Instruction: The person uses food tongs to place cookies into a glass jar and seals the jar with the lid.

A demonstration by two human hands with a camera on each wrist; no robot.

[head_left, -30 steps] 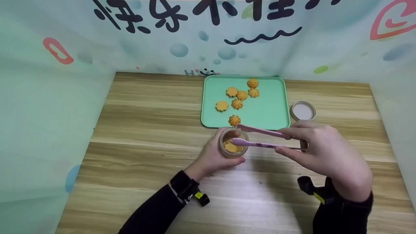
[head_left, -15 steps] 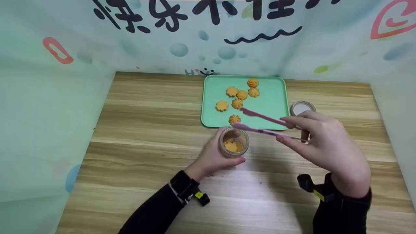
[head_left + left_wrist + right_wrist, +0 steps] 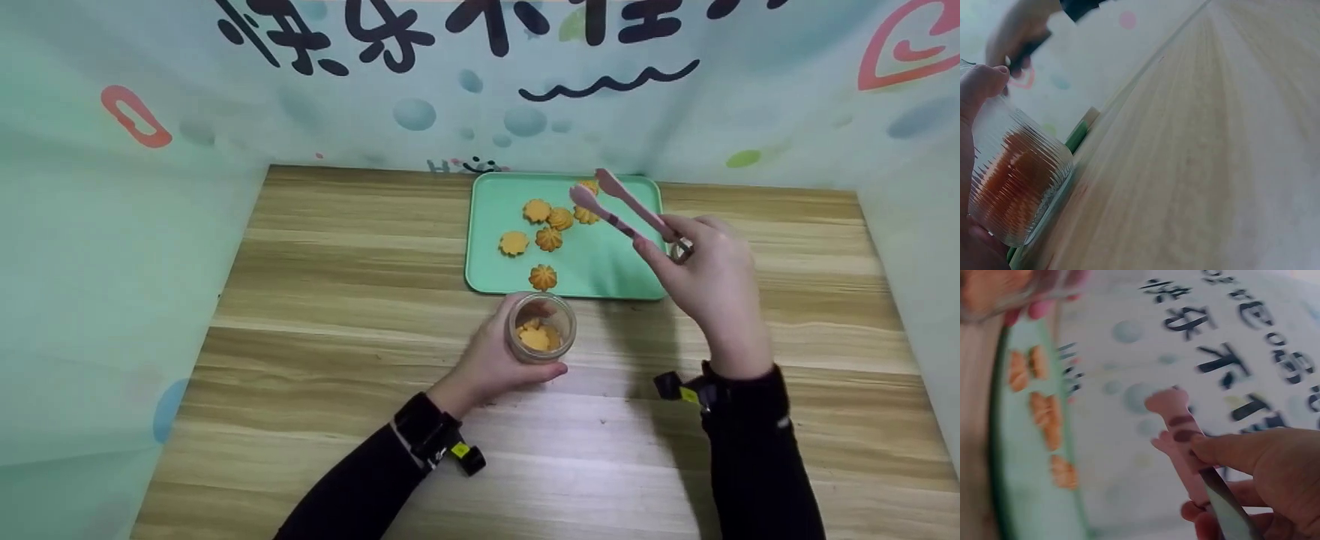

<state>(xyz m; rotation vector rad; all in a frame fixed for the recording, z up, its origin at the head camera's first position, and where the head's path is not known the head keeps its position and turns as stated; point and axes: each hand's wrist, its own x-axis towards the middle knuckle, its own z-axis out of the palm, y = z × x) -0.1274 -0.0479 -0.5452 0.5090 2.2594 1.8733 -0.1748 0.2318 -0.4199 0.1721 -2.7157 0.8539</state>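
Note:
My left hand [image 3: 491,360] grips a ribbed clear jar [image 3: 1019,174] round its side, its mouth facing up. Pale golden cookies [image 3: 537,336] lie inside it. Between thumb and fingers, my right hand [image 3: 709,277] holds pink tongs [image 3: 634,210], their tips apart with nothing between them. The tips hang over the upper right of a green tray [image 3: 630,270], overlapping the rearmost cookies in the head view. On that tray lie several flower-shaped cookies [image 3: 548,239], one of them [image 3: 543,277] near the front edge, just beyond the jar.
The wooden table [image 3: 337,300] stretches out left of the tray and in front of it. A printed fabric backdrop [image 3: 360,120] rises directly behind the tray, with more fabric at both sides. The round lid seen earlier is hidden behind my right hand.
My right hand has carried the tongs up out of the jar, away from me over the tray's far right part. The left hand and jar have stayed in place.

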